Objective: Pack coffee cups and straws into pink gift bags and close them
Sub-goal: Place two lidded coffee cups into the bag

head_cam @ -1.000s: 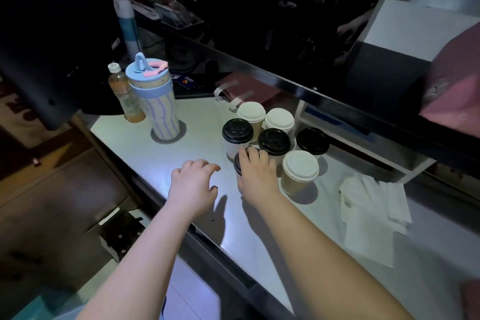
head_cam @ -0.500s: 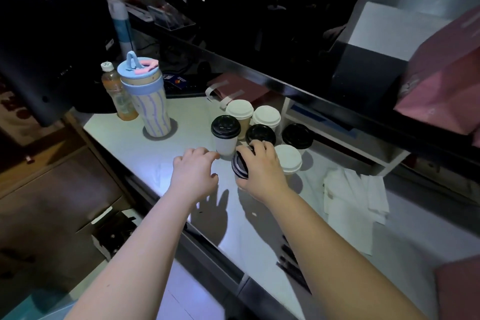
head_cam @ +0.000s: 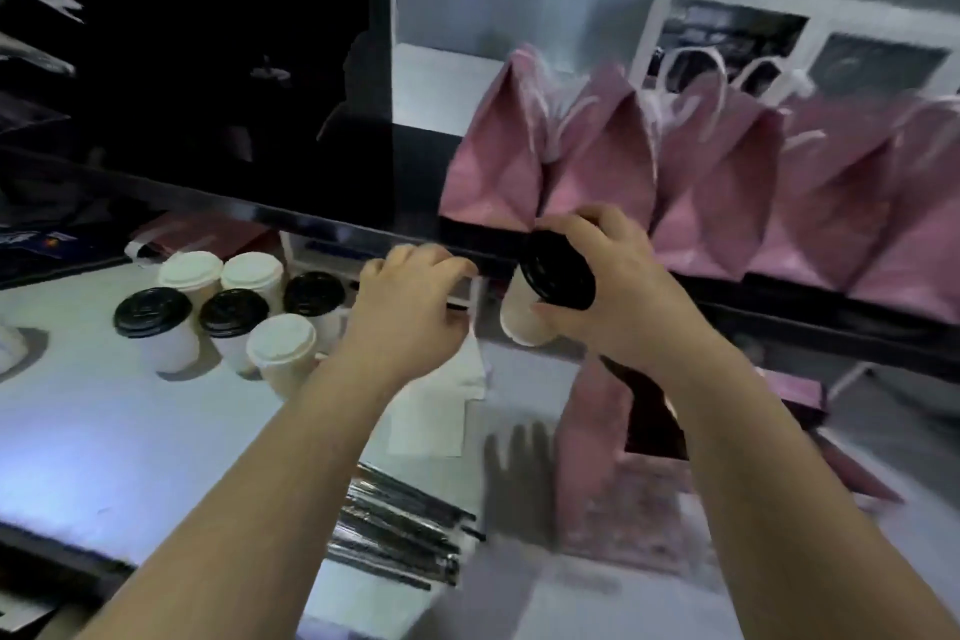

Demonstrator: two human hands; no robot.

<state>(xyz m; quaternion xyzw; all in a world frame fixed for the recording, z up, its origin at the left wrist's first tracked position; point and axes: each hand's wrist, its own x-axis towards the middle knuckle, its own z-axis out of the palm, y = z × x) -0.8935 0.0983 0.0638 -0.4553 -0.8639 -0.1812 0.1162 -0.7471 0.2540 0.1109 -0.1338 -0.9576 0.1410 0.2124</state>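
Lifted since 0.5 s ago: right hand (head_cam: 618, 291) grips the black-lidded cup (head_cam: 558, 273), tilted, clear of the counter (head_cam: 104, 431). Left hand (head_cam: 405, 307) loosely curled, holds nothing. Six cups (head_cam: 228, 312) stand toward the counter's left. Straws (head_cam: 400, 530) at near edge; pink bag (head_cam: 613, 499) beside them, contents unseen.

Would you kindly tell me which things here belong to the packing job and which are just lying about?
Job: cup in the right hand; six cups on the counter; wrapped straws; pink bags on the shelf; pink bag on the counter.
Lying about: white napkins; black screen.
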